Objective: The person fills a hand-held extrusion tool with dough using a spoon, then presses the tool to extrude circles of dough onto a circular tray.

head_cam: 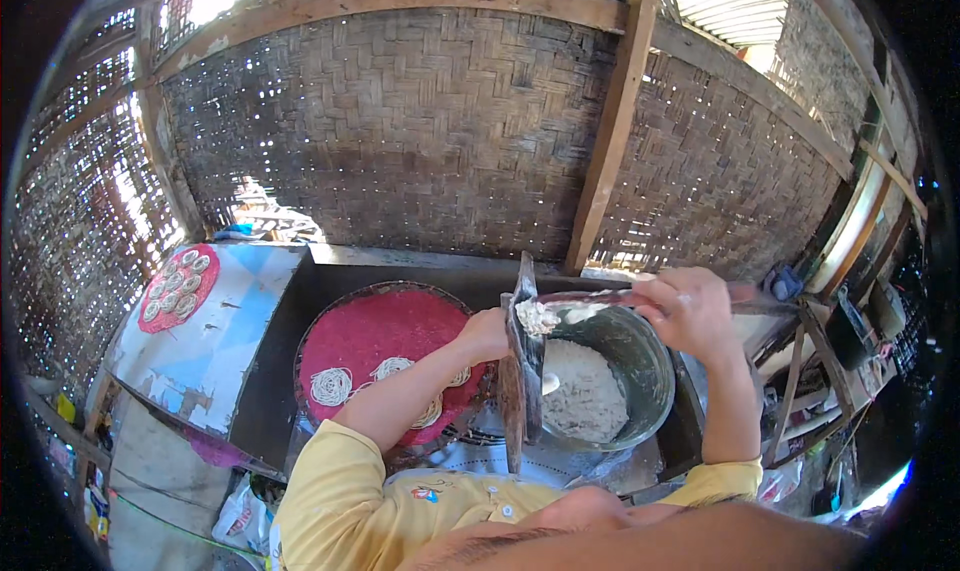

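My right hand (694, 308) grips a reddish paddle-like tool (600, 298) with pale dough stuck along it. The tool's tip meets a lump of white dough (535, 318) at the upper part of a dark wooden press (531, 391). My left hand (486, 334) holds the press from its left side; its fingers are partly hidden behind the wood. Below the right hand stands a dark green bucket (656, 379) with crumbly white dough (589, 398) inside. Under my left forearm lies a round red mat (382, 316) bearing several nests of pale noodle strands (331, 386).
On the left, a box-like surface with a peeling blue-and-white cover (232, 327) carries a smaller red mat (213, 271) with several noodle nests (171, 282). Woven bamboo wall (420, 135) and a wooden post (611, 135) rise behind. A plastic bag (244, 518) sits lower left.
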`<state>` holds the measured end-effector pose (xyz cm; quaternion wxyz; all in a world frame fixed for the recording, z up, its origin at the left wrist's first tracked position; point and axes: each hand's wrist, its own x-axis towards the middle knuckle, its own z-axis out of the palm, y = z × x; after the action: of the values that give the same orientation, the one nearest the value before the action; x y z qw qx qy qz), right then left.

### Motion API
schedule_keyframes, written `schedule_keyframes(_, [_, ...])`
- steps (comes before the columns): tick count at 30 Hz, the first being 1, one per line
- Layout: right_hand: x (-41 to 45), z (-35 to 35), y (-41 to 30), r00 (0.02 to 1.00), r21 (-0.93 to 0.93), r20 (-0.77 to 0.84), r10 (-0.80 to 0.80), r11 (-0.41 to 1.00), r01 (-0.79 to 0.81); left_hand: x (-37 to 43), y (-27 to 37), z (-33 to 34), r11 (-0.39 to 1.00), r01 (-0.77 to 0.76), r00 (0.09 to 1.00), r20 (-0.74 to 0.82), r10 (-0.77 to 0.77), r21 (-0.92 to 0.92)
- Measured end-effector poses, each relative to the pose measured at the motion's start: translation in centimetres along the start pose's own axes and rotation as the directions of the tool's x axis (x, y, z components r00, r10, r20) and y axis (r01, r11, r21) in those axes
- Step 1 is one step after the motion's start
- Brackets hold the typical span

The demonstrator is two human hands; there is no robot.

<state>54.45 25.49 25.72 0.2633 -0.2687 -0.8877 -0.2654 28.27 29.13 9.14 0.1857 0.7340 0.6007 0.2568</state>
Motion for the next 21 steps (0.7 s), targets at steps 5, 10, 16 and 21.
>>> schedule_keyframes(5, [0.7,0.9,-0.4,0.99,0.141,0.123,-0.069,0.989,0.051,0.3,0.1,1.4,0.997,-0.058,0.998,-0.021,0.059,0.047])
schedule_keyframes(10, [0.3,5.7,-1.4,0.958,0.107,0.182,-0.223,0.973,0.206,0.8,3.3,1.5,1.0,0.003,0.995,0.1,-0.005,0.027])
schedule_keyframes(16, [-1.9,2.0,1.0,0.993,0.169,0.105,0.055,0.983,-0.073,3.9,-2.1,2.6,0.995,-0.043,0.997,-0.073,0.037,-0.091])
schedule_keyframes(21, [-7.9,9.6,-2.1,0.585,0.772,0.407,0.702,0.077,-0.631,4.9,-1.4,4.4,0.941,-0.12,0.981,-0.181,0.065,-0.315])
